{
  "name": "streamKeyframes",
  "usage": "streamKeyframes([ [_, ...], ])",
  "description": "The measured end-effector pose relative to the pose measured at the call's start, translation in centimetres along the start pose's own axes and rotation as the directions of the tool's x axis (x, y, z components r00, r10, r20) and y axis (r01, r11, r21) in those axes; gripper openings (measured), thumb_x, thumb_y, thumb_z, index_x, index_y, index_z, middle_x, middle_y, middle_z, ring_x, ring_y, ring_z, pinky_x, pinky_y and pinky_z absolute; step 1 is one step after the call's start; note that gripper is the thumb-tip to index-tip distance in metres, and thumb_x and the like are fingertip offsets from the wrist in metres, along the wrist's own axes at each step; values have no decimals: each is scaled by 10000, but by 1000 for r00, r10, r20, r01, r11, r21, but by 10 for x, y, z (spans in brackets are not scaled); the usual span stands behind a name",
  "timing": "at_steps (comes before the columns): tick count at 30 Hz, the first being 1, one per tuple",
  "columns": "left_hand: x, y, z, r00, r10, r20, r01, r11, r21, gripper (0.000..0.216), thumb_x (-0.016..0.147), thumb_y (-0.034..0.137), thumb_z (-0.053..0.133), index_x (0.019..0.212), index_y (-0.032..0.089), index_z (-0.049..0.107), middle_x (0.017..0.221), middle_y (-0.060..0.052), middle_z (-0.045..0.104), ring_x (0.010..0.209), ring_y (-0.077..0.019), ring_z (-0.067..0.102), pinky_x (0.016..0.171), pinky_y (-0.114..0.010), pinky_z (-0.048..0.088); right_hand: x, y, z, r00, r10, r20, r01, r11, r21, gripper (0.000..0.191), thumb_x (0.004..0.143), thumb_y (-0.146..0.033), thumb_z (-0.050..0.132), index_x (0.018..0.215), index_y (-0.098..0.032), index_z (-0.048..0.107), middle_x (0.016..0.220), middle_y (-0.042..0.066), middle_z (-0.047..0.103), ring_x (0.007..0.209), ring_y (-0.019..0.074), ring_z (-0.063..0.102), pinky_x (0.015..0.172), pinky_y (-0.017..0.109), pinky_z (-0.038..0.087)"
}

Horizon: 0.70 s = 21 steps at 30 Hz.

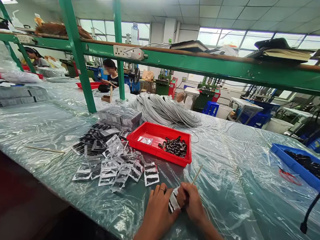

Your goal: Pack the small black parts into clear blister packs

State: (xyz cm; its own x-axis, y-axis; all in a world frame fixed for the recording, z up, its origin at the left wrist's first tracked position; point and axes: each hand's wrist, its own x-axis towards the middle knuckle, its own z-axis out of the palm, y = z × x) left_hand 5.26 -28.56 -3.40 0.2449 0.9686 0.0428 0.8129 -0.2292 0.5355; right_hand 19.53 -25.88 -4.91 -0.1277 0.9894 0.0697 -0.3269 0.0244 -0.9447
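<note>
A small packet (173, 202) is located on the near part of the table (224, 221), between the hands. The packet is held at its left side by the left hand (158, 205). A thin stick (197, 174) is gripped in the closed right hand (191, 201). Loose packets (108, 172) are heaped to the left; a red tray (152, 152) is positioned farther away.

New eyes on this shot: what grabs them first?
Probably the bright red plastic tray mid-picture, small shiny dark pieces heaped in its right end, a coil of grey cable behind it. Flat silver-and-black packets sprawl at its front left. Nearest the camera, the left hand touches one such packet; the right hand holds a thin pale stick.
</note>
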Motion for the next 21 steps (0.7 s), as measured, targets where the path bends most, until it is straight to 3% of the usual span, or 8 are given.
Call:
streamKeyframes([
  [3,7,8,-2,1000,-11,21,11,1000,22,590,706,469,697,1225,207,597,1319,-153,537,1247,-371,438,1027,-482,317,24,-7,-2,998,-2,-56,11,985,175,438,791,-440,581,472,-225,371,414,-94,251,372,73,184,397,245,177],
  [5,12,13,1,1000,-11,10,10,1000,15,643,693,496,704,1240,181,581,1344,-167,526,1275,-377,414,1049,-494,296,37,-8,-3,996,-29,-90,46,979,196,432,762,-445,598,471,-227,366,407,-100,243,359,67,170,382,240,166],
  [11,20,16,12,999,24,-30,-25,1000,-8,379,780,397,618,1102,199,631,1219,-108,597,1168,-313,500,989,-445,355,43,4,-4,991,-70,-114,88,982,165,439,805,-450,560,477,-225,373,412,-89,270,364,75,206,380,239,172],
  [21,18,14,16,993,38,-109,-29,996,82,341,796,365,627,1100,211,640,1200,-87,614,1129,-294,529,951,-426,393,29,3,-5,999,-36,-37,34,998,-53,486,847,-435,553,440,-220,395,415,-66,306,398,87,245,423,266,185],
])
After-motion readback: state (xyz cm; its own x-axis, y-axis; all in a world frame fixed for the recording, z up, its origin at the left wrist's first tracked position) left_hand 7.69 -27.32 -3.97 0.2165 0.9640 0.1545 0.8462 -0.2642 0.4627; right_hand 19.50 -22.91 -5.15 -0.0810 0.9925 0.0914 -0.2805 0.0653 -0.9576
